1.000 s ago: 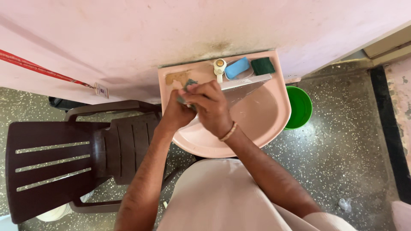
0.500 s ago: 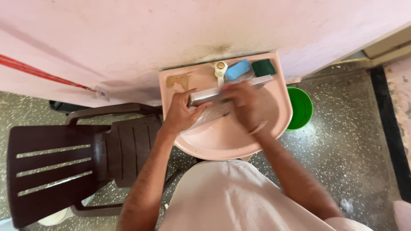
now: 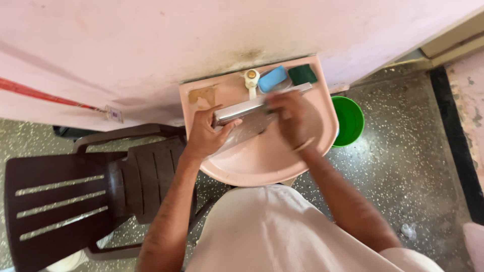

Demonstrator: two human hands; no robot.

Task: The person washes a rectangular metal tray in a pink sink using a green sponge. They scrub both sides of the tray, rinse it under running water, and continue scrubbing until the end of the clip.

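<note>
Head view, looking straight down over a pink wash basin (image 3: 242, 174) fixed to a pink wall: the left hand (image 3: 204, 135) is closed around the left end of a long, flat shiny metal tray (image 3: 252, 113), thumb hooked over its upper edge and fingers curled beneath, so the tray is held tilted across the bowl of the basin. The right hand (image 3: 292, 121) is blurred; it lies over the right part of the tray with fingers bent and pressed against the metal, but how tightly it is closed, and whether anything sits under the palm, I cannot tell. A thin bangle (image 3: 304, 145) circles the right wrist. The tray spans the basin from the left hand up toward the back ledge, its far end near the tap. On that ledge stand a pale tap (image 3: 251, 79), just beside it a blue oval soap bar (image 3: 272, 79), and further right a dark green scrub pad (image 3: 302, 74). A small white rectangular tag (image 3: 115, 115) hangs on the wall at the end of a red strip (image 3: 45, 94), well left of the basin. A green bucket (image 3: 349, 121) sits on the speckled floor just right of the basin, and a dark brown plastic chair (image 3: 75, 196) stands to the left.
</note>
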